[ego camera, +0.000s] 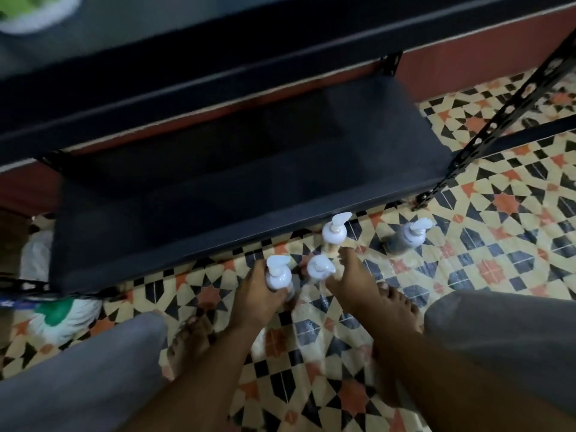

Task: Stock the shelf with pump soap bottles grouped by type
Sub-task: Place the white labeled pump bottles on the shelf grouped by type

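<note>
While the left hand (257, 296) curls its fingers round a pump bottle (278, 277) and holds it upright, the right hand (352, 282) lies against the side of a second bottle (320, 269) just beside the first. Blur hides whether its fingers close round it. Just past the right hand's fingertips a third bottle (334, 232) stands on the patterned floor (498, 244), amber below its white pump. Further out to that hand's right, well apart, stands a darker fourth bottle (408, 235). Beyond both hands runs the front edge of the low black shelf (218, 188), all four bottles on the near side of it. A perforated upright (498, 120) rises off to the right. Left of the left hand lies a white and green bag (59, 316).
</note>
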A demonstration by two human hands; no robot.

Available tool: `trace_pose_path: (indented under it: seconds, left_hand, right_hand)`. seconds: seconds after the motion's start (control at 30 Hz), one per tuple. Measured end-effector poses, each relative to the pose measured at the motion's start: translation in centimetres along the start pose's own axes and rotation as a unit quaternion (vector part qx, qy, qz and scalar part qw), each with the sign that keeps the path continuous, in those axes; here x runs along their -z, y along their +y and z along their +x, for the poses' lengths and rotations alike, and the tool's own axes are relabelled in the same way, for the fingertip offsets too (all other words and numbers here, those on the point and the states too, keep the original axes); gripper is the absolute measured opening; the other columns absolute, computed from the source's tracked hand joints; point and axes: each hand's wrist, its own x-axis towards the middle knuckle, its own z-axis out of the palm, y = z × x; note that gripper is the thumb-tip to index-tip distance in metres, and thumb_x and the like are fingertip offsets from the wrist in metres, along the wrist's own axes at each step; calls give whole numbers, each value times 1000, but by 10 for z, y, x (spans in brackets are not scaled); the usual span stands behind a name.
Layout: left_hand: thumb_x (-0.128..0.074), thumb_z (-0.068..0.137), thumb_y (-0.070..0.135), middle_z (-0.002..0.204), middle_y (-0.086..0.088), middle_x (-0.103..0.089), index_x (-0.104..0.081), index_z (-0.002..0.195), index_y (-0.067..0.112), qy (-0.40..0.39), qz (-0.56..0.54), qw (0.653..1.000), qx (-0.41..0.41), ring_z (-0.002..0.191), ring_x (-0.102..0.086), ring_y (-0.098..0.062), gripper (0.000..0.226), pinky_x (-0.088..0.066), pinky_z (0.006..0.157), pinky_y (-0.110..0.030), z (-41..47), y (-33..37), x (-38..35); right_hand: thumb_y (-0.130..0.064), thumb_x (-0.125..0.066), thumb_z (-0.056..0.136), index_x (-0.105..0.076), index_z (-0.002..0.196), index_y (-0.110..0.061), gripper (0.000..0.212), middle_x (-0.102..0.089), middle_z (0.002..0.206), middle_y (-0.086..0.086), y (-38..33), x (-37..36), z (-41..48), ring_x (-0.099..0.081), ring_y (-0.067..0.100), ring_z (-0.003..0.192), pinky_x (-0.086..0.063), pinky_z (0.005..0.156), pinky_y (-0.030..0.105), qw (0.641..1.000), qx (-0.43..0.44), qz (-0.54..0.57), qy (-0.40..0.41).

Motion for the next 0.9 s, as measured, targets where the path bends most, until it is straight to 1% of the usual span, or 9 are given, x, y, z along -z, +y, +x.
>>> trace_pose_path:
  seconds: [0.13, 0.23, 0.4, 0.47, 0.57, 0.67, 0.7, 0.8, 0.9]
  left_hand:
    - [-78, 70, 36, 116, 19, -65, -53, 115, 47, 0, -26, 1000, 7, 104, -64, -11, 52, -56, 91, -43, -22, -10, 10]
    - [-74, 67, 44, 116, 17, -65, -55, 118, 43, 2, -41, 999, 6, 104, -64, -11, 55, -56, 91, -45, -23, -20, 11]
    - [-80, 76, 34, 114, 17, -65, -54, 120, 44, -6, -51, 999, 7, 103, -64, -11, 52, -55, 89, -39, -14, -32, 7]
    - [-81, 79, 28, 114, 15, -65, -53, 122, 39, -9, -57, 998, 17, 104, -64, -14, 52, -55, 88, -38, -8, -37, 5]
    - [-82, 81, 24, 118, 11, -63, -53, 133, 30, -25, -67, 997, 30, 105, -62, -17, 60, -52, 85, -31, -1, -40, 2]
    - [-82, 81, 22, 117, 9, -63, -54, 131, 26, -32, -86, 995, 39, 102, -61, -15, 57, -46, 72, -17, 1, -36, 5]
    - [-83, 80, 23, 117, 8, -64, -55, 128, 26, -28, -95, 994, 40, 101, -62, -15, 56, -48, 73, -19, 0, -33, 7]
    - [-85, 73, 27, 113, 4, -67, -57, 118, 27, -21, -133, 990, 52, 100, -67, -19, 53, -58, 84, -41, -6, -18, 21]
    - [-84, 78, 20, 105, 0, -67, -57, 109, 21, -24, -169, 983, 61, 96, -68, -19, 41, -57, 81, -40, -18, 7, 46]
  right_hand:
    - [-27, -78, 84, -33, 147, -10, 79, -41, 143, 17, -5, 2, -12, -48, 36, 127, -43, 102, 45, 998, -27, -31, -39]
    - [-30, -81, 81, -37, 143, -13, 78, -44, 137, 17, -2, -12, -14, -50, 36, 122, -43, 96, 41, 998, -30, -17, -50]
    - [-33, -81, 80, -33, 151, -19, 87, -47, 133, 11, 4, -32, -7, -53, 32, 117, -39, 87, 32, 999, -28, -7, -45]
    - [-41, -77, 78, -38, 149, -18, 84, -51, 129, 12, 5, -37, -1, -54, 31, 114, -39, 87, 32, 999, -26, -6, -42]
    - [-61, -50, 72, -53, 138, -7, 86, -58, 125, 16, 12, -47, 15, -53, 38, 116, -44, 94, 38, 999, 2, -8, -38]
    - [-41, -68, 81, -60, 124, -8, 55, -61, 114, 14, 13, -46, 23, -57, 36, 106, -50, 89, 46, 1000, 8, -5, -28]
    - [-40, -72, 79, -61, 118, -12, 49, -63, 108, 12, 9, -42, 20, -60, 33, 99, -53, 84, 47, 1000, 10, 14, -18]
    - [-47, -76, 71, -55, 105, -24, 46, -66, 94, 2, 0, -27, 5, -66, 23, 83, -57, 75, 49, 995, -31, 92, -2]
    - [-50, -79, 66, -54, 105, -25, 52, -70, 94, -2, -25, 0, -18, -69, 18, 83, -59, 75, 48, 988, -23, 150, 5]
